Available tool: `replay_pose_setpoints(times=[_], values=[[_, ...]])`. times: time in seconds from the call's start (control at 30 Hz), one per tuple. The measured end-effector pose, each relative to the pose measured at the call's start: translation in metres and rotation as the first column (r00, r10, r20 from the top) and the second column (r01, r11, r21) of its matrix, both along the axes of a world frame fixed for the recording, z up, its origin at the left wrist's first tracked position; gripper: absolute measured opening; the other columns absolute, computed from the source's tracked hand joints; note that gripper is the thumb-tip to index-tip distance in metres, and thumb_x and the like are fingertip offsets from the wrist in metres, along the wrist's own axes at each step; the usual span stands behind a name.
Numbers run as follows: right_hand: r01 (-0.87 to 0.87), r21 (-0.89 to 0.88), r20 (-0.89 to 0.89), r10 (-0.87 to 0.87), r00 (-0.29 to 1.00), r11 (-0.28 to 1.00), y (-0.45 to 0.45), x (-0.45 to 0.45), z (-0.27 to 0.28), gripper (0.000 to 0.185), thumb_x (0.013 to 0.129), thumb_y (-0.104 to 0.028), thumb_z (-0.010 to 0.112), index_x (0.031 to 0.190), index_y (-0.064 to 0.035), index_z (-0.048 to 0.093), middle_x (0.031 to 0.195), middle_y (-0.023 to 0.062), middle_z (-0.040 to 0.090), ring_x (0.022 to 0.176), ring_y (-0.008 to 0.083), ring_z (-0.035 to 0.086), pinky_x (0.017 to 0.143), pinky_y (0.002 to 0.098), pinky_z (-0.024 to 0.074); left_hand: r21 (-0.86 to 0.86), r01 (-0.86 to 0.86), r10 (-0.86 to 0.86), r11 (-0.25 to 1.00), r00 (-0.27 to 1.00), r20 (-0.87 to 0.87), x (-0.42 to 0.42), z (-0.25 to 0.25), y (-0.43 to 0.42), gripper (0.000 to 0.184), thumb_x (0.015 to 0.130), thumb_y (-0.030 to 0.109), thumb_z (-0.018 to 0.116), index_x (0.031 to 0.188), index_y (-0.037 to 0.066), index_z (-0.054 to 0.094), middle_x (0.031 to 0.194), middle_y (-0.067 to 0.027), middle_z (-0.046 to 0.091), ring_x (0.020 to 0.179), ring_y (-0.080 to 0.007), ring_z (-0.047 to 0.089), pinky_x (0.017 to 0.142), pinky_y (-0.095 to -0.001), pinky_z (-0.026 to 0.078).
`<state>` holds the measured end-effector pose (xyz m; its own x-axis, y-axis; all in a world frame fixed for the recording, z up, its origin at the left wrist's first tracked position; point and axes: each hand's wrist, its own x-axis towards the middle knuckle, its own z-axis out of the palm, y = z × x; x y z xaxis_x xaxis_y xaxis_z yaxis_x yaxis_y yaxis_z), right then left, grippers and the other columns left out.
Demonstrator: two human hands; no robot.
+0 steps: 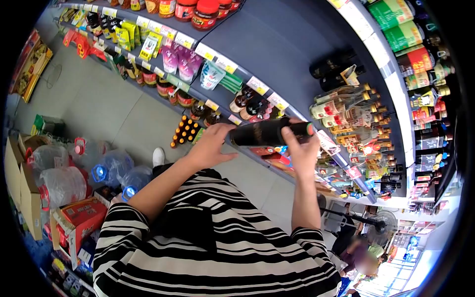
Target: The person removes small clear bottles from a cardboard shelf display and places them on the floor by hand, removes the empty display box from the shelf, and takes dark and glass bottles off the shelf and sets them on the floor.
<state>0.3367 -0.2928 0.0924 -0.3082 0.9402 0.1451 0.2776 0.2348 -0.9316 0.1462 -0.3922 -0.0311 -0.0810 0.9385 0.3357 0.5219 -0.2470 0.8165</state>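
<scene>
The person's right hand (302,151) has its fingers closed round the neck end of a tall, black cylindrical bottle (260,133), while the left hand (213,146) cups loosely at the base, thumb spread apart; whether it presses there I cannot tell. The bottle lies crosswise between them, in front of the shelf's edge. I'd judge the taking-up done, the bottle in hand and not yet set down; I can't see what fills it. On the dark grey shelf (277,49), clear glass bottles with white-and-red labels (329,109) crowd toward the right end, and red-lidded jars (205,15) line the left. Below the front edge stand glossy purple pouches (185,64); large clear plastic jugs (64,183) sit on the floor, seemingly without liquid
</scene>
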Motion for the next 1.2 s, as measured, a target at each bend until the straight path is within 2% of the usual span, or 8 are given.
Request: replay_pose_setpoints(times=[0.13, 0.27, 0.5, 0.67, 0.77, 0.9, 1.0, 1.2], values=[[-0.033, -0.165, 0.009, 0.035, 0.999, 0.986, -0.046, -0.016, -0.047, 0.031, 0.075, -0.009, 0.072, 0.100, 0.0005, 0.055, 0.092, 0.0047, 0.062, 0.064, 0.0079, 0.057, 0.042, 0.0204, 0.0449, -0.139, -0.008, -0.002, 0.990, 0.998, -0.068, 0.021, -0.015, -0.009, 0.071, 0.061, 0.030, 0.077, 0.118, 0.005, 0.044, 0.112, -0.0178, 0.051, 0.106, -0.0358, 0.048, 0.090, -0.0404, 0.040], [0.022, -0.330, 0.099, 0.012, 0.995, 0.944, -0.074, -0.018, -0.083, 0.031, 0.074, -0.009, 0.072, 0.098, 0.0009, 0.055, 0.106, 0.0077, 0.061, 0.063, 0.0085, 0.058, 0.045, 0.0219, 0.0485, -0.245, 0.200, -0.153, 0.949, 0.969, 0.196, 0.018, -0.046, -0.018, 0.065, 0.058, 0.025, 0.078, 0.111, 0.005, 0.046, 0.097, -0.0180, 0.057, 0.091, -0.0368, 0.055, 0.080, -0.0406, 0.045], [-0.077, -0.486, 0.069, 0.126, 0.990, 0.871, -0.078, -0.002, -0.114, 0.028, 0.077, -0.002, 0.067, 0.101, 0.0019, 0.054, 0.111, 0.0145, 0.057, 0.065, 0.0134, 0.061, 0.049, 0.0221, 0.0520, -0.343, 0.253, -0.201, 0.904, 0.963, 0.181, 0.020, -0.089, -0.033, 0.066, 0.058, 0.023, 0.077, 0.112, 0.002, 0.046, 0.105, -0.0201, 0.055, 0.097, -0.0379, 0.053, 0.085, -0.0411, 0.044], [-0.151, -0.375, 0.318, 0.280, 0.906, 0.915, -0.072, 0.025, -0.142, 0.035, 0.069, -0.011, 0.073, 0.100, -0.0042, 0.057, 0.098, 0.0140, 0.065, 0.089, 0.0267, 0.064, 0.078, 0.0331, 0.0485, -0.359, 0.212, -0.211, 0.909, 0.977, 0.043, 0.025, -0.109, -0.043, 0.065, 0.057, 0.022, 0.076, 0.112, 0.003, 0.047, 0.110, -0.0186, 0.053, 0.103, -0.0359, 0.051, 0.090, -0.0412, 0.040], [-0.192, -0.444, 0.546, 0.435, 0.716, 0.875, -0.072, 0.012, -0.125, 0.039, 0.070, -0.010, 0.071, 0.104, -0.0049, 0.053, 0.098, 0.0128, 0.065, 0.088, 0.0274, 0.064, 0.076, 0.0335, 0.0488, -0.372, 0.226, -0.240, 0.900, 0.971, 0.010, 0.031, -0.124, -0.051, 0.064, 0.057, 0.022, 0.075, 0.112, 0.003, 0.047, 0.111, -0.0177, 0.053, 0.106, -0.0347, 0.050, 0.093, -0.0416, 0.038], [-0.050, -0.770, 0.232, 0.352, 0.907, 0.636, -0.075, 0.013, -0.154, 0.051, 0.074, -0.007, 0.067, 0.118, -0.0011, 0.043, 0.113, 0.0236, 0.055, 0.086, 0.0248, 0.064, 0.068, 0.0308, 0.0550, -0.432, 0.239, -0.253, 0.870, 0.967, 0.025, 0.038, -0.151, -0.059, 0.064, 0.058, 0.022, 0.073, 0.113, 0.003, 0.048, 0.111, -0.0171, 0.053, 0.107, -0.0341, 0.050, 0.094, -0.0419, 0.037], [-0.060, -0.873, 0.155, 0.392, 0.907, 0.483, -0.072, 0.018, -0.176, 0.056, 0.078, -0.004, 0.063, 0.127, -0.0012, 0.037, 0.115, 0.0259, 0.051, 0.084, 0.0226, 0.064, 0.067, 0.0292, 0.0572, -0.487, 0.244, -0.269, 0.839, 0.963, 0.020, 0.043, -0.173, -0.064, 0.063, 0.059, 0.022, 0.072, 0.113, 0.003, 0.048, 0.110, -0.0164, 0.054, 0.106, -0.0338, 0.050, 0.094, -0.0427, 0.037], [-0.097, -0.979, -0.023, 0.380, 0.925, 0.178, -0.067, 0.020, -0.210, 0.057, 0.079, 0.003, 0.054, 0.133, -0.0053, 0.035, 0.111, 0.0166, 0.050, 0.080, 0.0219, 0.064, 0.070, 0.0287, 0.0568, -0.453, 0.266, -0.298, 0.851, 0.955, 0.001, 0.045, -0.211, -0.072, 0.062, 0.060, 0.021, 0.071, 0.114, 0.003, 0.047, 0.108, -0.0167, 0.054, 0.105, -0.0337, 0.051, 0.096, -0.0441, 0.036]])
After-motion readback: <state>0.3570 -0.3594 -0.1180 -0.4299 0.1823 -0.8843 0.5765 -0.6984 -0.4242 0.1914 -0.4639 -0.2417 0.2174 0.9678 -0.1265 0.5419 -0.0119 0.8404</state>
